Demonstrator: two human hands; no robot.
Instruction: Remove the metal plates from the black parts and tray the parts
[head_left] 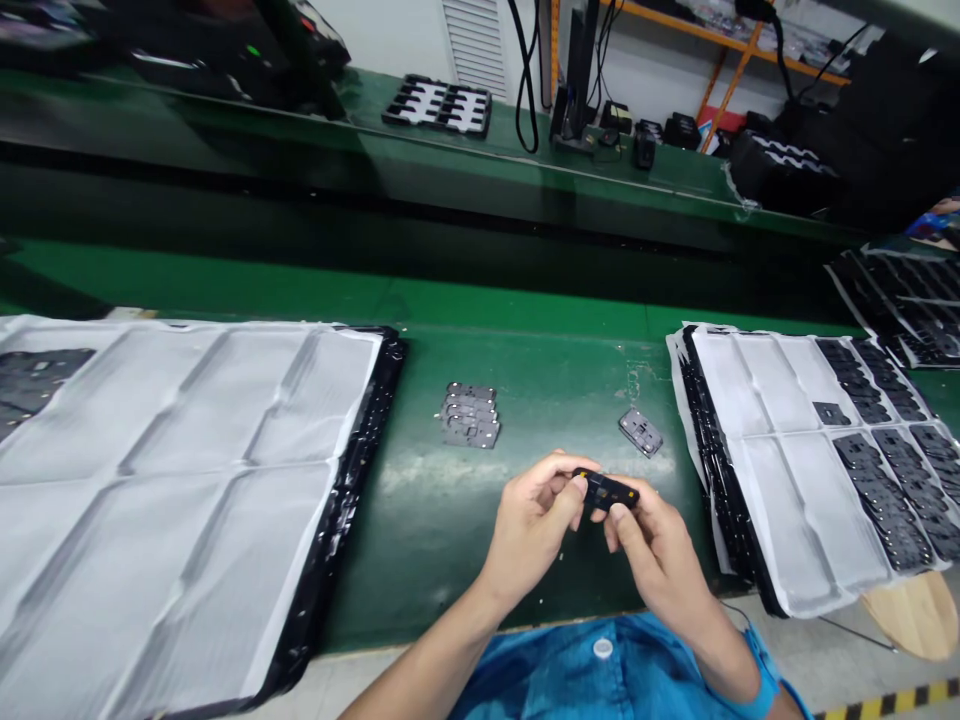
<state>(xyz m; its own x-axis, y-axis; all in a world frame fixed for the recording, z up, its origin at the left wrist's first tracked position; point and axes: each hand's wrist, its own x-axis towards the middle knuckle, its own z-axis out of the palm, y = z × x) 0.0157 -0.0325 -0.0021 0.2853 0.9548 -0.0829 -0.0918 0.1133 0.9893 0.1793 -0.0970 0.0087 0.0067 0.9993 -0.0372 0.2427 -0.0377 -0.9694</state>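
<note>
- One black part (604, 491) is pinched at both ends: left by the left hand (537, 508), right by the right hand (654, 535).
- Long axis held left-right, right end slightly nearer.

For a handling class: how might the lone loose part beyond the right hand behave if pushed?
The loose part lies flat, so tipping seems unlikely. Its straight sides should resist rolling. On the shiny bench it may slide easily.

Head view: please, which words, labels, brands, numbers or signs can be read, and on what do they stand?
No text can be read.
Bench: pale marks near the lone part, too faint to tell if they are writing.
Held part: any print is too small to read.
Floor tape: stripes only.
</note>
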